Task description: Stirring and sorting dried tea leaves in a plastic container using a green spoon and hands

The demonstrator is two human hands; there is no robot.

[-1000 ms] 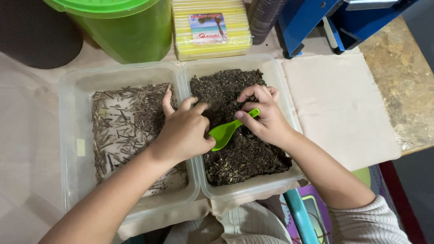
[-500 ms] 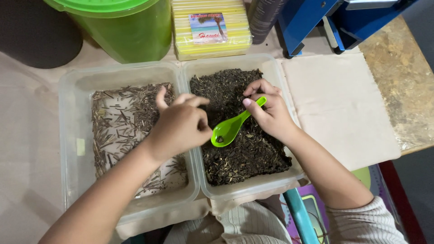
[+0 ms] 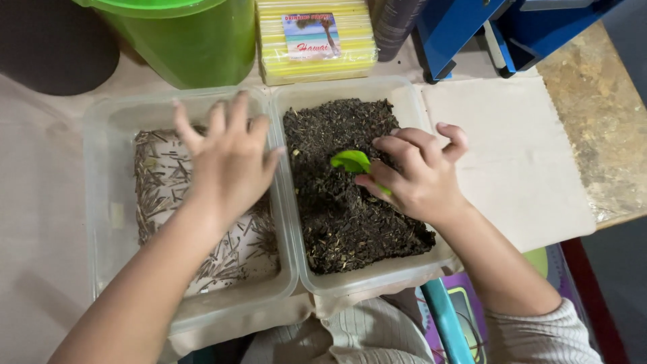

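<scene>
Two clear plastic tubs stand side by side. The left tub holds thin brown stalks; the right tub holds dark, fine crumbled leaf matter. My left hand hovers over the stalks with its fingers spread and holds nothing. My right hand rests over the dark matter, fingers closed on the handle of a small green plastic scoop. The scoop's bowl points left, toward the wall between the tubs.
Behind the tubs stand a green bucket, a yellow packet stack and blue metal parts. A beige sheet lies right of the tubs on a worn tabletop. A teal bar shows below.
My left hand moved left from the right tub to above the stalks and opened out. My right hand turned the scoop and slid it lower over the dark matter.
</scene>
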